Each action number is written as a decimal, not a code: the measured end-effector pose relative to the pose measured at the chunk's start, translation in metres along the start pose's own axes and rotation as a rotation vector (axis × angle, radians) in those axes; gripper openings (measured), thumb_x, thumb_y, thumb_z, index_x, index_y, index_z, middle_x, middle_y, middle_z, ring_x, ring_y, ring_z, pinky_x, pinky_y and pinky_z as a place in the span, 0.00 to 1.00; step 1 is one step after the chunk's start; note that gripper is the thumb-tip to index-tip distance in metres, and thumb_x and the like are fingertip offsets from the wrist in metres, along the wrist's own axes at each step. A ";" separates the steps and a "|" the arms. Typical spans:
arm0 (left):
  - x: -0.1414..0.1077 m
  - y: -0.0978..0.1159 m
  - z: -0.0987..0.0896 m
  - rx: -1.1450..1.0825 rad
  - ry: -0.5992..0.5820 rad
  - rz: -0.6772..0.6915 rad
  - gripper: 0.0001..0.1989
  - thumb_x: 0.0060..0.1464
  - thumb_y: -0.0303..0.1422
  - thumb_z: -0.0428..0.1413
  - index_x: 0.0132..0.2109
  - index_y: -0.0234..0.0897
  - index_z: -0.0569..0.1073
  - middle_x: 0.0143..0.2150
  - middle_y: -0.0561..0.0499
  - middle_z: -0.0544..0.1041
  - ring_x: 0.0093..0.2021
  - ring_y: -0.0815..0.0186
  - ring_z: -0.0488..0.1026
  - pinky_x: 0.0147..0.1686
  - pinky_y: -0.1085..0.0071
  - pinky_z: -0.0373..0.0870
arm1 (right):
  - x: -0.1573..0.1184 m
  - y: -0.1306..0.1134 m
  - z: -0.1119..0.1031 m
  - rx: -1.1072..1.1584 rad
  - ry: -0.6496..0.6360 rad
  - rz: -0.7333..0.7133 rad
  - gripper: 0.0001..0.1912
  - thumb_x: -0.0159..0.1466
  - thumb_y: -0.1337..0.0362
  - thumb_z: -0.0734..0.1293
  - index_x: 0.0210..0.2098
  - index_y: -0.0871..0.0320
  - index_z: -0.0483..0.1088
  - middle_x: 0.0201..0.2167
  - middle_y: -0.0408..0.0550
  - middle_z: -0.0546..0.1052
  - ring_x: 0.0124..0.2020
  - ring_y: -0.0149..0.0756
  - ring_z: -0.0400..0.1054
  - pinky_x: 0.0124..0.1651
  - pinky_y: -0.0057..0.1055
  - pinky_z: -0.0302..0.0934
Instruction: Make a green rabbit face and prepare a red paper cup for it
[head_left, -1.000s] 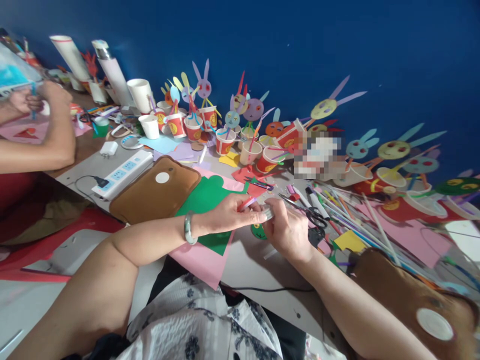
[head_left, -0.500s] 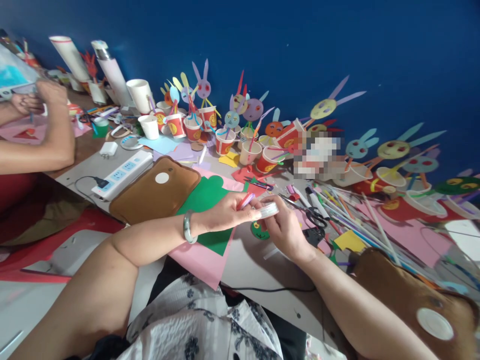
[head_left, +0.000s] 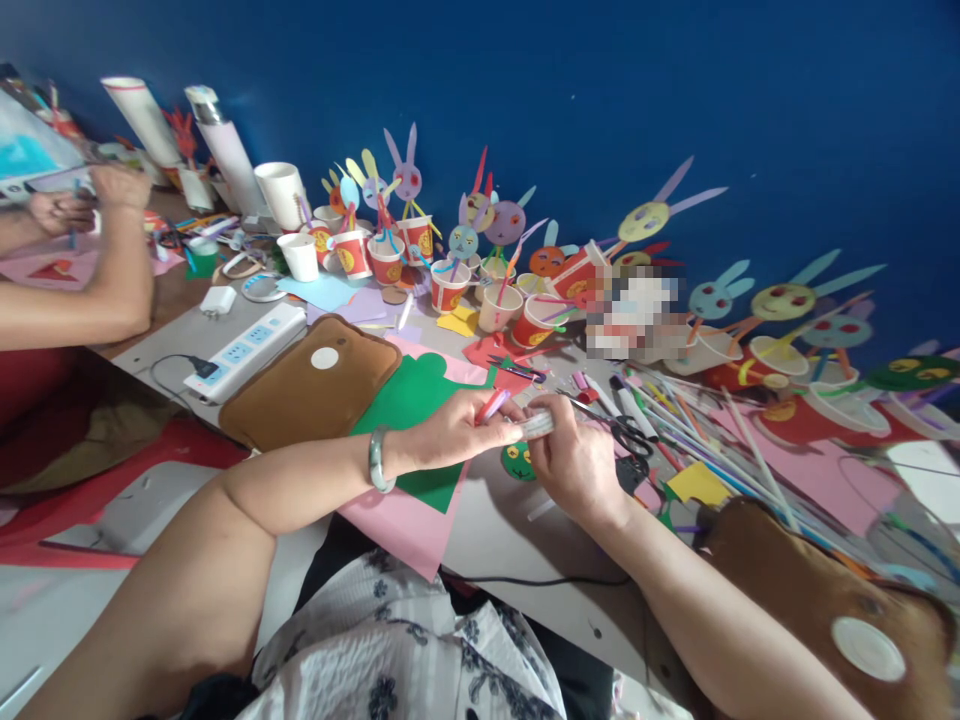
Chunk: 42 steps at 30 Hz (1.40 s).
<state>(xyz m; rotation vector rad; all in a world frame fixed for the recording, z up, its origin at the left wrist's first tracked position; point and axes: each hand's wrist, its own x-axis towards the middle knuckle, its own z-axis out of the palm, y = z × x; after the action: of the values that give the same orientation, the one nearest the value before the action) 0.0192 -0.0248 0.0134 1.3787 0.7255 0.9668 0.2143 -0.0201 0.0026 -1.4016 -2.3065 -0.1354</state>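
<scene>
Near the table's front edge my two hands meet. My left hand (head_left: 457,428), with a bangle on its wrist, is closed around a red and purple piece (head_left: 491,405) and also touches a small whitish roll (head_left: 537,424). My right hand (head_left: 574,450) pinches the right end of that roll. Just below the hands a green round paper face (head_left: 517,461) lies on the table. Under my left wrist are a green sheet (head_left: 409,395) and a pink sheet (head_left: 401,530).
Paper cups (head_left: 450,285) with paper rabbit faces line the blue wall. Scissors (head_left: 634,435), straws and markers lie right. A power strip (head_left: 247,350) and brown cushion (head_left: 307,385) are left. A co-worker's arms (head_left: 112,270) are at the far left.
My right hand has turned over the whitish roll, its fingers now curled further round its end. My left hand stays nearly still. The co-worker's hands have shifted slightly right.
</scene>
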 end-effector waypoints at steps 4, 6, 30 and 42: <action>-0.001 0.003 0.001 -0.008 -0.004 0.004 0.11 0.57 0.38 0.61 0.39 0.32 0.75 0.25 0.56 0.68 0.28 0.73 0.64 0.31 0.74 0.64 | 0.000 -0.003 -0.004 -0.030 0.015 -0.010 0.15 0.67 0.60 0.57 0.43 0.62 0.70 0.20 0.49 0.77 0.18 0.40 0.71 0.23 0.28 0.49; -0.002 0.004 0.002 -0.021 -0.007 0.013 0.11 0.57 0.37 0.61 0.39 0.32 0.75 0.25 0.56 0.67 0.27 0.73 0.64 0.30 0.74 0.63 | 0.000 -0.004 -0.005 -0.035 0.021 -0.012 0.15 0.67 0.60 0.57 0.43 0.62 0.70 0.19 0.49 0.77 0.18 0.40 0.71 0.23 0.27 0.49; 0.000 0.005 -0.005 0.050 -0.068 -0.101 0.13 0.60 0.39 0.56 0.43 0.32 0.75 0.20 0.60 0.65 0.17 0.76 0.58 0.18 0.77 0.54 | 0.004 -0.002 -0.007 0.184 -0.115 0.017 0.13 0.67 0.59 0.56 0.44 0.57 0.67 0.25 0.49 0.80 0.24 0.43 0.75 0.27 0.30 0.57; -0.003 0.007 -0.004 0.068 -0.063 -0.034 0.08 0.59 0.35 0.57 0.36 0.33 0.74 0.21 0.58 0.68 0.21 0.76 0.62 0.21 0.78 0.57 | -0.003 -0.008 -0.005 -0.057 0.102 -0.097 0.14 0.65 0.63 0.58 0.42 0.63 0.71 0.15 0.46 0.73 0.16 0.39 0.69 0.20 0.27 0.46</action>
<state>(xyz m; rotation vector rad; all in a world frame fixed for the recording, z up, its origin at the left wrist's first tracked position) 0.0129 -0.0263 0.0193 1.4455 0.7376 0.8752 0.2104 -0.0283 0.0070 -1.2789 -2.3028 -0.2978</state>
